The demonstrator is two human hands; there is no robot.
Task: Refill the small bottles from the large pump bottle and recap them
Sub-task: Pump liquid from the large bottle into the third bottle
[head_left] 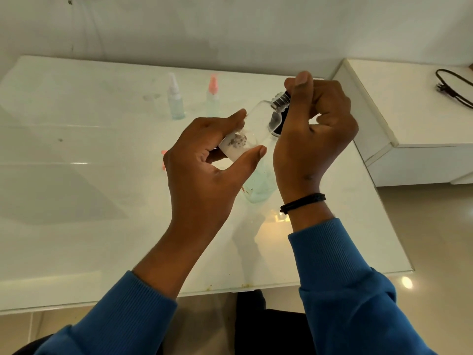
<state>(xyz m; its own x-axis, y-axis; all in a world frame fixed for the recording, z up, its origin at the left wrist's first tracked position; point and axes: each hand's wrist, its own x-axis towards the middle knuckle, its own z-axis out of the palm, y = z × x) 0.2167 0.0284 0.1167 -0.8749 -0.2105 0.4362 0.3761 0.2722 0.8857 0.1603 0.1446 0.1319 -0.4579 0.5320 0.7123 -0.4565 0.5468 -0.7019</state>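
Head view: left hand [204, 160] pinches the base of a clear small bottle [252, 129] between thumb and fingertips, tilting it so its threaded neck points up toward the right hand [314, 124], whose curled fingers grip a black cap [282, 94] at that neck, presumably to steady the bottle while the cap turns. Whether the cap is going on or coming off cannot be told. Below the right palm a larger bottle [258, 185] with pale liquid is mostly hidden, pump unseen; two capped bottles [176, 98] stand beyond the fingers, blurred.
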